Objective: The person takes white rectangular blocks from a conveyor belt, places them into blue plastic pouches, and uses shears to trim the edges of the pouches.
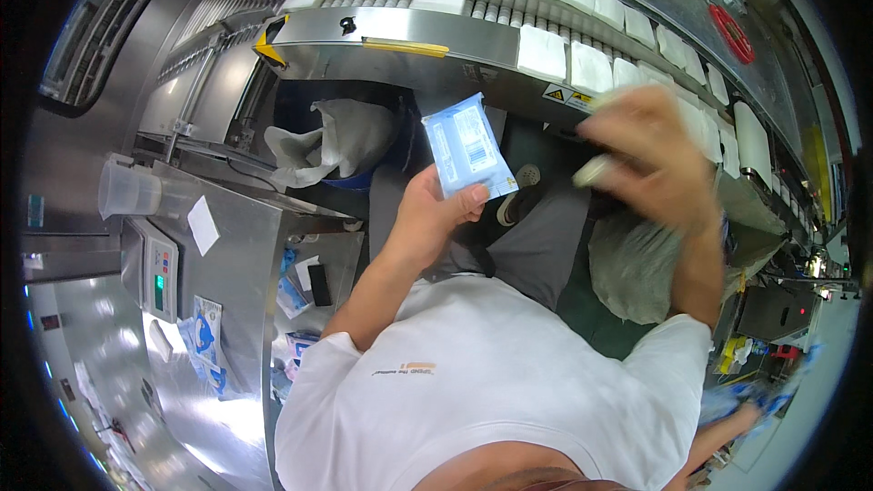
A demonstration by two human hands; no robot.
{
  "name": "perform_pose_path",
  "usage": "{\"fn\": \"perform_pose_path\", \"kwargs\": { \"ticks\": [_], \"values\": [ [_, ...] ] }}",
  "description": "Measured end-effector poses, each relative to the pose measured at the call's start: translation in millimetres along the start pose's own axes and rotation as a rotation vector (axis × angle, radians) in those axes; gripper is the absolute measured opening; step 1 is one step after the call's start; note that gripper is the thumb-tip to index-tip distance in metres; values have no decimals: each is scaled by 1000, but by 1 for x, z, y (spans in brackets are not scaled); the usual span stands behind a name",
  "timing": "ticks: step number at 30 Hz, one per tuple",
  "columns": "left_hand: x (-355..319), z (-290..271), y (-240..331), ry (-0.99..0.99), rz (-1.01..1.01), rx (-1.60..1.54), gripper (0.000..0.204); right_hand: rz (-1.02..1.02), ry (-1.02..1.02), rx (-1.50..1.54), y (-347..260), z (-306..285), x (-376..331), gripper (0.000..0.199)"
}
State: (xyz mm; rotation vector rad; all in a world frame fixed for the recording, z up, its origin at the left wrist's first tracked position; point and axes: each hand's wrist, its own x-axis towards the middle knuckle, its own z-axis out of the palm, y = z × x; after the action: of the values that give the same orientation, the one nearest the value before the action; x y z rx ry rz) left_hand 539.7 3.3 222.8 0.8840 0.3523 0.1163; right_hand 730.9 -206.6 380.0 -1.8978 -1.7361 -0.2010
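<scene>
My left hand [435,211] holds a flat light-blue packet [466,147] by its lower edge, upright in front of my chest. My right hand [647,156] is blurred by motion, just under the roller conveyor [473,11], and seems to grip a small white packet [593,170]; its fingers are curled. A row of white packets [589,65] runs along the conveyor above both hands. A clear plastic bag [630,265] hangs below my right forearm.
To my left stands a steel table [241,245] with a small weighing scale [160,275], a clear plastic jug [129,189] and blue packets [205,335]. Under the conveyor sits a bin lined with a white bag [332,141]. A red ring [733,34] lies on the far steel surface.
</scene>
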Motion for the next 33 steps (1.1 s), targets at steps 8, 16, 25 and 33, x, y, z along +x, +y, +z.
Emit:
{"fn": "perform_pose_path", "kwargs": {
  "ticks": [8,16,25,33],
  "values": [
    [1,-3,4,-248,-304,-119,53,-158,78,129,-12,91,-21,23],
    [5,2,19,-125,557,768,53,221,91,420,-19,102,-22,14],
    [20,5,28,253,301,200,14,-68,182,468,-37,122,-29,20],
    [36,-23,44,231,427,-78,17,118,-200,607,-35,142,-77,18]
  ]
}}
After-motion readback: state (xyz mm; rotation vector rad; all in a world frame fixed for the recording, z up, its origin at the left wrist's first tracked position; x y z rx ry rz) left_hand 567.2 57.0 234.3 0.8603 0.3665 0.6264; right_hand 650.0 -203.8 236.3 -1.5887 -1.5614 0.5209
